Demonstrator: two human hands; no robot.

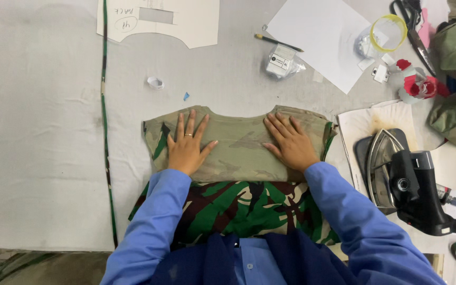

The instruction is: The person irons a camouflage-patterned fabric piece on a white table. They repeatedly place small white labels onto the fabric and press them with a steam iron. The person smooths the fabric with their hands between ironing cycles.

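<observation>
Both hands, left hand [187,149] and right hand [290,143], press flat with fingers spread on the camouflage fabric piece [238,145], which could crease if either palm slides unevenly.

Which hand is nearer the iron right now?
Right. The right hand lies flat on the camouflage fabric piece, on the side nearest the iron; the left hand presses the fabric's far side.

Even, fairly bright overhead light is falling across the grey table cover [43,158], casting only faint shadows. A soft sheen is showing on the iron's soleplate [383,158]. Edges are bending slightly; focus is holding sharp throughout.
</observation>
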